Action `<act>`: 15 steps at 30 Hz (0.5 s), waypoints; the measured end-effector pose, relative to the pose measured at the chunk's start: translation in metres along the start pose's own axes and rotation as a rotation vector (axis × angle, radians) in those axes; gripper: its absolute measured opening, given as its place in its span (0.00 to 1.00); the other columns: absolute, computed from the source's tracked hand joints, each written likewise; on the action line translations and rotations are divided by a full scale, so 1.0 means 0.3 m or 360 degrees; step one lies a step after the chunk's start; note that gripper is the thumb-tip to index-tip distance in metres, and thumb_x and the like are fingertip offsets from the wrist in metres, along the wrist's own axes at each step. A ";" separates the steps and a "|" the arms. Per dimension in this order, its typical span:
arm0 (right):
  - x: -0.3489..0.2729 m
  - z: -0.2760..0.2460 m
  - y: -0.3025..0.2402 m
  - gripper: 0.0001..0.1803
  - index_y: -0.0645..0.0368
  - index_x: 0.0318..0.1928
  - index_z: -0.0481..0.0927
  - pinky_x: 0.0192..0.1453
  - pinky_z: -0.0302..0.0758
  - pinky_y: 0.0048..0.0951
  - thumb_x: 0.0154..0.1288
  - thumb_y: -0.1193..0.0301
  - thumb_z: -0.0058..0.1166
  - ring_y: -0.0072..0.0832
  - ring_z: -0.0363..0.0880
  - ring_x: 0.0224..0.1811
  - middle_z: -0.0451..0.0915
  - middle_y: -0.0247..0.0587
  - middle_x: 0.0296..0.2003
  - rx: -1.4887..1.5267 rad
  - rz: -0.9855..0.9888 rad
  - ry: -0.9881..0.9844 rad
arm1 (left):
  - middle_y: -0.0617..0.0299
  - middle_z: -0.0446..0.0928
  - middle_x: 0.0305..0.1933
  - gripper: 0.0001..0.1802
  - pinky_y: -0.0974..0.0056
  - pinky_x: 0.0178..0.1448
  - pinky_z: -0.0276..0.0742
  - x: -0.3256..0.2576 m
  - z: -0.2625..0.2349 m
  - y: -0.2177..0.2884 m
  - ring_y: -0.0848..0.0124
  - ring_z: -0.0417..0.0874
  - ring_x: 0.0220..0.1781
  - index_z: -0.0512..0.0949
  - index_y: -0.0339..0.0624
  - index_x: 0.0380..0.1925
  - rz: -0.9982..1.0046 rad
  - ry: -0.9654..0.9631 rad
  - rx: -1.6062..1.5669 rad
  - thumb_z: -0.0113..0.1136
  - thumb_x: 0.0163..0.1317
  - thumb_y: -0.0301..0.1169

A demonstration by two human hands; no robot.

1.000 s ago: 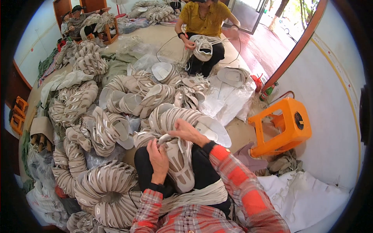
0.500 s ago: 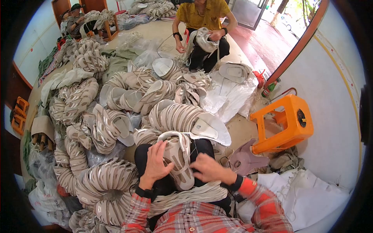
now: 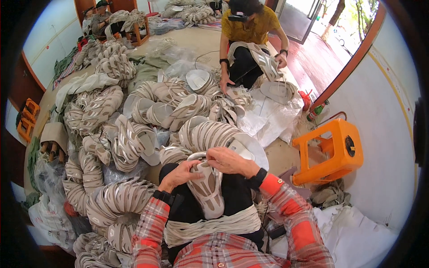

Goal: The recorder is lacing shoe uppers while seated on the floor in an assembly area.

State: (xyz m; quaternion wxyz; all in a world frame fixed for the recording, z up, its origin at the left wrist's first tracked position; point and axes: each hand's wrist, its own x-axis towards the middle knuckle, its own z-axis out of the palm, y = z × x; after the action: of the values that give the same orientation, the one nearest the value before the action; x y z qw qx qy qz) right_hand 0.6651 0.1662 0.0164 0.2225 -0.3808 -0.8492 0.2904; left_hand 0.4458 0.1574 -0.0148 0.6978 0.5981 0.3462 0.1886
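I am holding a light, bendy sandal upper (image 3: pixel 206 190) on my lap; my left hand (image 3: pixel 181 175) is gripping its edge; my right hand (image 3: pixel 230 161) is pinching its top strap.

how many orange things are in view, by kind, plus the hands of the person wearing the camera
orange plastic stools, one tipped on its side at right, one far left: 2
camera wearer's hands, left hand and right hand, both on the pale cut-out shoe upper on the lap: 2
total: 4
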 end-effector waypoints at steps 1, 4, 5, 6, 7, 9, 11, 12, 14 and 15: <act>0.012 -0.024 0.000 0.08 0.62 0.33 0.73 0.40 0.70 0.40 0.51 0.74 0.50 0.44 0.72 0.38 0.73 0.47 0.30 -0.0118 -0.0032 -0.0177 | 0.71 0.74 0.37 0.18 0.72 0.46 0.68 -0.022 -0.003 0.001 0.80 0.71 0.40 0.74 0.38 0.43 0.0017 0.0015 -0.0091 0.64 0.51 0.27; 0.034 -0.023 0.021 0.07 0.62 0.28 0.74 0.40 0.69 0.38 0.48 0.71 0.51 0.42 0.70 0.37 0.73 0.46 0.25 -0.0260 -0.0272 -0.0520 | 0.71 0.75 0.37 0.16 0.73 0.46 0.68 -0.029 -0.006 -0.038 0.80 0.72 0.40 0.76 0.37 0.43 0.0116 0.0101 -0.0161 0.64 0.52 0.26; 0.036 -0.019 0.029 0.07 0.62 0.26 0.75 0.41 0.69 0.37 0.47 0.70 0.52 0.41 0.70 0.38 0.72 0.46 0.24 -0.0280 -0.0472 -0.0675 | 0.71 0.75 0.38 0.16 0.73 0.46 0.68 -0.017 -0.006 -0.049 0.80 0.72 0.40 0.76 0.37 0.42 0.0196 0.0161 -0.0132 0.63 0.52 0.23; 0.035 -0.009 0.034 0.07 0.60 0.24 0.76 0.42 0.68 0.35 0.44 0.70 0.53 0.39 0.68 0.37 0.73 0.44 0.26 -0.0294 -0.0475 -0.0712 | 0.71 0.75 0.38 0.16 0.73 0.46 0.68 0.000 -0.001 -0.061 0.80 0.72 0.40 0.76 0.37 0.42 0.0203 0.0160 -0.0142 0.63 0.52 0.23; 0.041 -0.015 0.038 0.07 0.60 0.24 0.76 0.42 0.68 0.35 0.44 0.70 0.53 0.39 0.68 0.37 0.73 0.44 0.26 -0.0296 -0.0476 -0.0726 | 0.70 0.75 0.38 0.16 0.72 0.46 0.69 0.016 0.010 -0.062 0.80 0.72 0.40 0.76 0.38 0.43 0.0241 0.0223 -0.0092 0.62 0.51 0.24; 0.047 -0.033 0.050 0.06 0.58 0.25 0.78 0.44 0.67 0.35 0.44 0.70 0.55 0.38 0.68 0.38 0.73 0.41 0.30 -0.0153 -0.0401 -0.0796 | 0.70 0.75 0.38 0.16 0.72 0.46 0.69 0.042 0.004 -0.072 0.80 0.72 0.40 0.76 0.39 0.43 0.0279 0.0292 -0.0056 0.62 0.51 0.24; 0.029 -0.020 0.044 0.06 0.58 0.26 0.78 0.44 0.67 0.35 0.45 0.71 0.58 0.37 0.68 0.38 0.73 0.39 0.30 -0.0029 -0.0375 -0.0757 | 0.64 0.76 0.33 0.18 0.69 0.45 0.70 0.070 -0.021 -0.064 0.75 0.74 0.36 0.77 0.39 0.41 0.0275 0.0223 0.0350 0.63 0.48 0.31; 0.013 -0.006 0.041 0.07 0.57 0.27 0.78 0.44 0.67 0.34 0.45 0.72 0.60 0.37 0.69 0.39 0.72 0.38 0.31 0.0094 -0.0348 -0.0702 | 0.64 0.76 0.33 0.18 0.69 0.45 0.70 0.071 -0.024 -0.065 0.75 0.74 0.36 0.77 0.39 0.41 0.0273 0.0232 0.0334 0.63 0.48 0.31; -0.029 0.007 0.054 0.08 0.58 0.28 0.77 0.44 0.67 0.34 0.45 0.73 0.61 0.37 0.69 0.39 0.72 0.39 0.31 0.0223 -0.0207 -0.0647 | 0.52 0.78 0.30 0.19 0.61 0.40 0.73 0.080 -0.006 -0.025 0.58 0.79 0.34 0.77 0.41 0.37 0.0222 0.0190 0.0927 0.61 0.43 0.37; -0.043 0.008 0.067 0.10 0.58 0.30 0.76 0.43 0.67 0.34 0.46 0.73 0.63 0.37 0.70 0.39 0.71 0.39 0.30 0.0353 -0.0065 -0.0572 | 0.52 0.78 0.30 0.19 0.61 0.40 0.73 0.095 0.006 -0.030 0.58 0.79 0.34 0.77 0.41 0.37 0.0220 0.0198 0.0913 0.61 0.43 0.37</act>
State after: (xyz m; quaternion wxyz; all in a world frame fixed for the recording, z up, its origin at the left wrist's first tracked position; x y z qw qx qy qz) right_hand 0.6819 0.1662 -0.0006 0.1138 -0.2787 -0.8457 0.4407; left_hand 0.4653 0.1735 -0.0308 0.4633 0.7802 0.3859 0.1664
